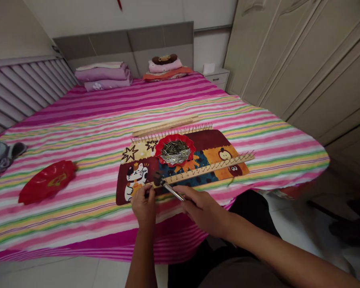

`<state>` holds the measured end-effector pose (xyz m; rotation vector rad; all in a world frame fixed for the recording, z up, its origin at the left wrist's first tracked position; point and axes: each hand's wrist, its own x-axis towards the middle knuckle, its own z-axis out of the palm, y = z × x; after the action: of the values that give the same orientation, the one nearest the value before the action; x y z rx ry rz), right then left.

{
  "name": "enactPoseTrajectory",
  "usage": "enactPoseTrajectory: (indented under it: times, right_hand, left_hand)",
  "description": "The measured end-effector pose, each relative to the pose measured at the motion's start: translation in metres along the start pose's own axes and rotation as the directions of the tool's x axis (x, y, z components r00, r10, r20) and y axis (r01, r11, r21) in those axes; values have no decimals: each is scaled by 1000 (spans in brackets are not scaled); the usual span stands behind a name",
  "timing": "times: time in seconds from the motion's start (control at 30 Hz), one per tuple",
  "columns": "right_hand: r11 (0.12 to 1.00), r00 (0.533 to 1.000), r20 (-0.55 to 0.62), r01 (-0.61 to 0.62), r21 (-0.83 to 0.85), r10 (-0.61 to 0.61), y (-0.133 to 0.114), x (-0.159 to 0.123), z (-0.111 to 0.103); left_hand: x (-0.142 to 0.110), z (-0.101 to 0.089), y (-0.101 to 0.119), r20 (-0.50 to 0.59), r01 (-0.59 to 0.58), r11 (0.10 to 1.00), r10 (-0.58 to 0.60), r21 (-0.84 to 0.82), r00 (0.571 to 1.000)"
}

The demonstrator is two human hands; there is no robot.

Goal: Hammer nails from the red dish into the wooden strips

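Observation:
My right hand (202, 210) is wrapped around the metal handle of a hammer (174, 190), whose dark head is over the left part of a wooden strip (198, 172). A row of nails stands up along that strip. Closed at the strip's left end is my left hand (143, 202), its fingertips pinched close to the hammer head; what they hold is too small to make out. Beyond the strip, a red scalloped dish (191, 147) holds a heap of loose nails (175, 152). Under them lies a patterned mat (204, 138) with a cat picture.
Behind the dish lie a second nail-studded strip (180, 131) and plain wooden strips (165, 126). A red dish (48, 182) rests on the striped bedspread (93, 172) at left, near dark-and-grey cloth (3, 156). Folded bedding (108, 76) sits by the headboard (108, 46).

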<state>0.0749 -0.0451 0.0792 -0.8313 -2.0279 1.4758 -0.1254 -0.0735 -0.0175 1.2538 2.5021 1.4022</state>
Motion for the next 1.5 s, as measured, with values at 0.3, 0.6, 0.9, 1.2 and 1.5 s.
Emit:
enactPoseTrajectory:
  times: [0.3,0.6,0.9,1.2,1.5]
  right_hand:
    - [989,989,26,143,-31,-143,0,18,17]
    - [997,997,17,72,-4,-72,7,18,20]
    - [1000,999,-37,1,-12,-2,-1,8,8]
    - [996,996,-30,82,-26,-83,5,17,18]
    - [994,995,18,100,-45,-99,2,15,19]
  left_hand:
    - [-5,1,1,4,48,995,-49,85,999]
    - [-3,1,1,2,136,990,-136,-49,991]
    - [1,0,12,-11,136,991,-137,-8,991]
    - [-2,9,-4,-56,-33,999,35,35,998]
    - [-5,8,-5,-45,-1,993,6,120,999]
